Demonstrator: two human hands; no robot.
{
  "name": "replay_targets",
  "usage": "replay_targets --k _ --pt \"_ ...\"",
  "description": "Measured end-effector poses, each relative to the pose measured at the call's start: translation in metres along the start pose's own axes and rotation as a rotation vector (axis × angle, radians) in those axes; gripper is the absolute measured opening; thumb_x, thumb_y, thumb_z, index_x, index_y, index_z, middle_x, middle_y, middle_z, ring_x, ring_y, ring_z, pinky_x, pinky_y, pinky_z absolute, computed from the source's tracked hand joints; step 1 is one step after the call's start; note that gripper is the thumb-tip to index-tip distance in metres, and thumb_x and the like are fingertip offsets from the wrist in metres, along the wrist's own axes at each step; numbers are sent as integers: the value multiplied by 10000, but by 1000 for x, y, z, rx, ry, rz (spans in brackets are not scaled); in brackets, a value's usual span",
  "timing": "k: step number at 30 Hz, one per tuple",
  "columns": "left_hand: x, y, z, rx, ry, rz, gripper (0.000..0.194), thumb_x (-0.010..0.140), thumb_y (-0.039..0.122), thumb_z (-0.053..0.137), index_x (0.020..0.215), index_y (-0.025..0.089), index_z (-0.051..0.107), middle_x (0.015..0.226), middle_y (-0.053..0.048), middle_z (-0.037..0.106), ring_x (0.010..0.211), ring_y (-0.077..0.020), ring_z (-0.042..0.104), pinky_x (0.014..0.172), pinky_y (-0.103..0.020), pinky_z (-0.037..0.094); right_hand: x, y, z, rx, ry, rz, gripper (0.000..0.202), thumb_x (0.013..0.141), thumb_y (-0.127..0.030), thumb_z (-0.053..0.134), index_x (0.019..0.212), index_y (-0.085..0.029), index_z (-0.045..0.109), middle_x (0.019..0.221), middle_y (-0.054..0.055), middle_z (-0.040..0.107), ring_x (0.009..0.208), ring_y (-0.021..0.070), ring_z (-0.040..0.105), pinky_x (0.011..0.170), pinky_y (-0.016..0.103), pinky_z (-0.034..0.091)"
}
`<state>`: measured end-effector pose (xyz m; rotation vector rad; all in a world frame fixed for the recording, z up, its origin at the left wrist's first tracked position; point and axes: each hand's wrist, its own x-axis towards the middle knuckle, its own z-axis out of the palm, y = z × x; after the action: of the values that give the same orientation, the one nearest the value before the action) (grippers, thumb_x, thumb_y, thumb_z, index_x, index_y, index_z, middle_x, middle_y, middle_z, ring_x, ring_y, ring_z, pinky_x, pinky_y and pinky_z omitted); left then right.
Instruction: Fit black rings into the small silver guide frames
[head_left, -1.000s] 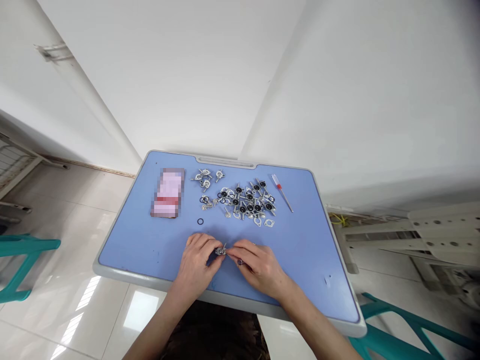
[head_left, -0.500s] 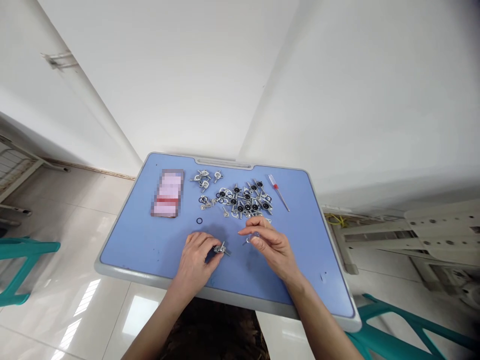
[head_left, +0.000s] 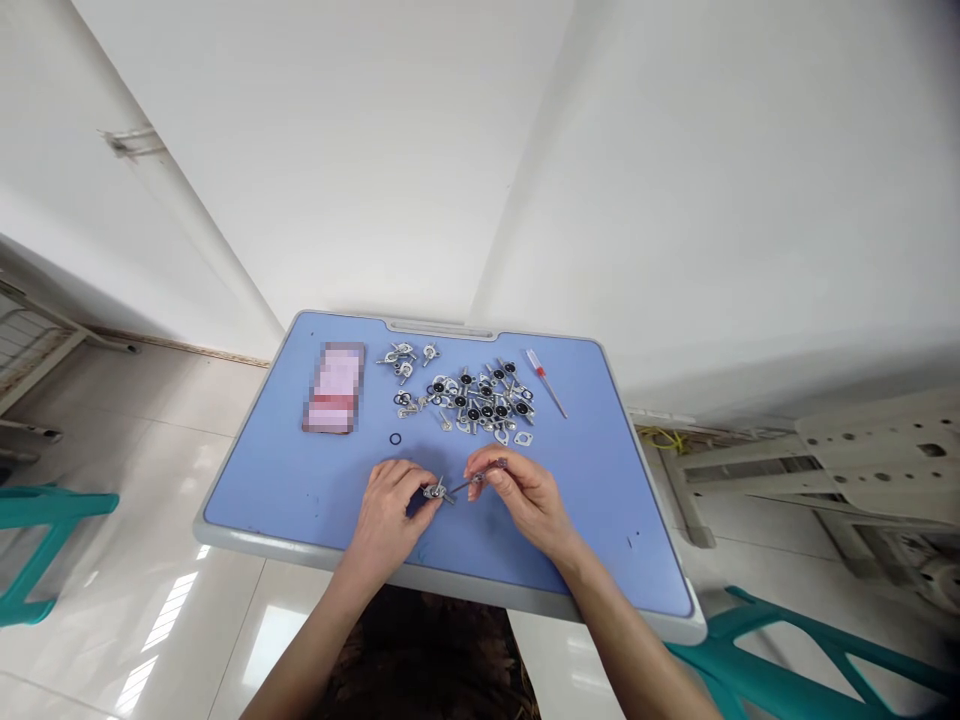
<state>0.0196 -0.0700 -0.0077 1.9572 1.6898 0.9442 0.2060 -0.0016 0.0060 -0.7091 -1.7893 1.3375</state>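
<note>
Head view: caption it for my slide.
Left hand holds a small metal part; right hand points a screwdriver toward it over a blue table.

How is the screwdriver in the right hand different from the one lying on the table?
The held screwdriver is in the right hand, while the red-banded screwdriver lies on the table. The held screwdriver's handle looks dark and purplish; the red-banded screwdriver's is mostly clear. The held screwdriver points toward the metal fitting in the left hand; the red-banded screwdriver points toward the near edge. Both have slim shafts.
</note>
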Motion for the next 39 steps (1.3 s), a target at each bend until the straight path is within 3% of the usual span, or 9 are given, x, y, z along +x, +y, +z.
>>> replay_targets --k 9,19,32,36,39 --pt "0 -1 2 1 -3 -4 45 829 215 617 872 208 615 847 -18 634 817 -184 551 780 -349 408 1 3 2 -25 -69 6 213 965 -274 401 945 -183 592 844 36 592 683 116 613 662 272 516" --pt "0 -1 2 -4 -5 -2 45 823 205 621 866 212 610 854 -19 635 822 -188 562 780 -345 411 0 3 3 -6 -29 -27 215 970 -252 387 964 -189 592 898 38 573 689 109 617 660 269 517" --pt "-1 -1 2 -8 -10 -22 58 823 201 632 874 217 608 862 -6 634 833 -185 554 788 -341 393 0 2 3 -102 -77 -43 206 968 -233 382 965 -198 584 881 45 589 709 124 611 673 282 520" --pt "-1 -1 2 -3 -9 -18 50 827 206 624 875 219 611 863 -10 636 834 -189 556 789 -345 396 -1 3 6 -252 -44 -118 208 947 -202 434 1118 -230 548 894 33 627 736 128 631 691 276 532" --pt "0 -1 2 -2 -15 -19 44 832 210 618 875 216 610 865 -12 636 838 -191 555 792 -349 397 0 5 10 -357 20 -230 378 925 -167 480 1286 -269 437 908 22 657 769 134 641 716 284 542"
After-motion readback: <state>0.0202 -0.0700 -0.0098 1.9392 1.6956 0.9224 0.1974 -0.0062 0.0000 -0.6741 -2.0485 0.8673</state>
